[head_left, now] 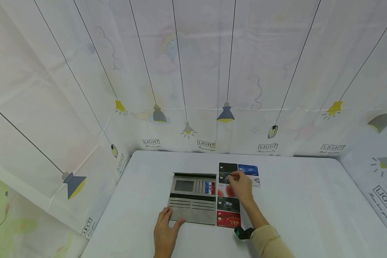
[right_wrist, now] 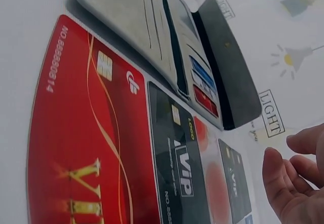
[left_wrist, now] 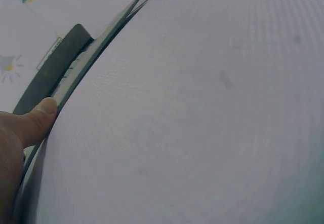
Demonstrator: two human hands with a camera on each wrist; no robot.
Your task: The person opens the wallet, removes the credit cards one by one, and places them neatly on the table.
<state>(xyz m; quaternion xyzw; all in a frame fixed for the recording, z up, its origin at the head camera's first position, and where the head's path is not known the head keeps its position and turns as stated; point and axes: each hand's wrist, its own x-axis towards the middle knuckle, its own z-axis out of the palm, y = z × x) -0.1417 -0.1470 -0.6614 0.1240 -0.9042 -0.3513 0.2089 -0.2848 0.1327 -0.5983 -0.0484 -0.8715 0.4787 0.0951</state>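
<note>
An open grey wallet (head_left: 193, 211) lies on the table, with several cards (head_left: 210, 187) in its upper right slots. My left hand (head_left: 167, 229) holds its lower left corner, the thumb (left_wrist: 43, 113) on the near edge. Right of the wallet, loose cards lie in a column: a red VIP card (head_left: 227, 219) nearest, then a black Vip card (head_left: 228, 204), a white card with red circles (head_left: 224, 190) and two more dark cards. Over the upper cards hovers my right hand (head_left: 242, 185), fingers loosely bent, thumb and fingertips apart with nothing between them in the right wrist view.
A blue VIP card (head_left: 249, 169) and a pale card, partly behind my right hand, form a second column. The white table (head_left: 303, 208) meets a lamp-printed cloth backdrop (head_left: 200, 71) at its far edge. A dark strapped device (head_left: 243, 233) sits at my right wrist.
</note>
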